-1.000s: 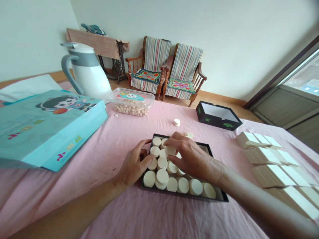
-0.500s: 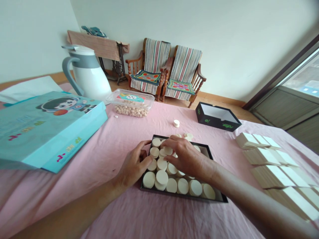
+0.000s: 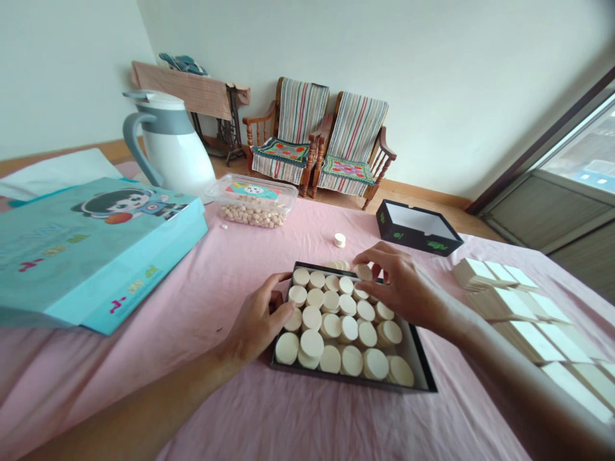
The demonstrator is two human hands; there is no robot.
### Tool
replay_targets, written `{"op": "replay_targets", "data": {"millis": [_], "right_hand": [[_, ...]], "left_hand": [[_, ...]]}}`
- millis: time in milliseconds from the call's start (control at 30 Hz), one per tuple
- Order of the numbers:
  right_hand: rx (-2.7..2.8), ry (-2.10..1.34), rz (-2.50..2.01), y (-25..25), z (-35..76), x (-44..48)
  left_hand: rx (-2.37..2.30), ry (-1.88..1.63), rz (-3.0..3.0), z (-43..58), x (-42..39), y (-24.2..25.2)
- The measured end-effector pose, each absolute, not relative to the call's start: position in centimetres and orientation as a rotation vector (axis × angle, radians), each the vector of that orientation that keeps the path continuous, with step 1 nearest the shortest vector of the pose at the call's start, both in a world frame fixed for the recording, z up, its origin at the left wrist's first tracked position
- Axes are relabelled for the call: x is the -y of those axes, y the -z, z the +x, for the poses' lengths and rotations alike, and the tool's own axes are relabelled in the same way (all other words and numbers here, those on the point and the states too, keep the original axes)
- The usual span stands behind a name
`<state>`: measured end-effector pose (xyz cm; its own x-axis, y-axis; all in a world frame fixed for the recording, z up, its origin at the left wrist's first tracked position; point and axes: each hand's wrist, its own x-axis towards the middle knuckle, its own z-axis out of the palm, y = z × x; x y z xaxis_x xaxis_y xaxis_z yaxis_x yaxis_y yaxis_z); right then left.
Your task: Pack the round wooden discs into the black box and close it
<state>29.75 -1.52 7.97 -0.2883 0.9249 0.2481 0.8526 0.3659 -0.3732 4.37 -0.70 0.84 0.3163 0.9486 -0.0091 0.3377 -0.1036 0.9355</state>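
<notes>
A shallow black box (image 3: 425,358) filled with rows of stacked pale round wooden discs (image 3: 330,326) sits on the pink-covered table. My left hand (image 3: 259,317) is closed at the box's left edge, thumb toward the discs and the other fingers curled. Over the far right part of the box, my right hand (image 3: 401,285) pinches a wooden disc (image 3: 364,272) between thumb and fingers. Just beyond the far rim lie several loose discs (image 3: 337,264), partly hidden by the box. A small stack of discs (image 3: 339,240) stands farther back.
Stacks of pale rectangular blocks (image 3: 533,339) line the right side. A black lid-like box (image 3: 418,229) lies behind. On the left are a turquoise gift box (image 3: 96,250), a white jug (image 3: 175,153) and a clear plastic container (image 3: 254,205) of nuts. Two wooden chairs (image 3: 353,137) stand by the wall.
My right hand has moved from the box's left-middle to its far right side and now holds up a disc. Fewer loose discs show behind the rim. My left hand stays put.
</notes>
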Motion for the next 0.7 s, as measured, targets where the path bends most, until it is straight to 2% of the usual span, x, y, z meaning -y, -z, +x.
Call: {"op": "replay_targets", "data": {"millis": [367, 567, 700], "right_hand": [[2.399, -0.216, -1.744, -6.6, 30.7, 4.9], [2.347, -0.212, -1.533, -6.4, 29.2, 3.9], [2.495, -0.062, -1.469, -6.2, 28.0, 3.4]], "left_hand": [[-1.196, -0.772, 1.649, 4.4, 0.6, -0.7], [-1.181, -0.783, 1.648, 4.4, 0.5, -0.7], [-1.175, -0.782, 1.656, 4.4, 0.5, -0.6]]}}
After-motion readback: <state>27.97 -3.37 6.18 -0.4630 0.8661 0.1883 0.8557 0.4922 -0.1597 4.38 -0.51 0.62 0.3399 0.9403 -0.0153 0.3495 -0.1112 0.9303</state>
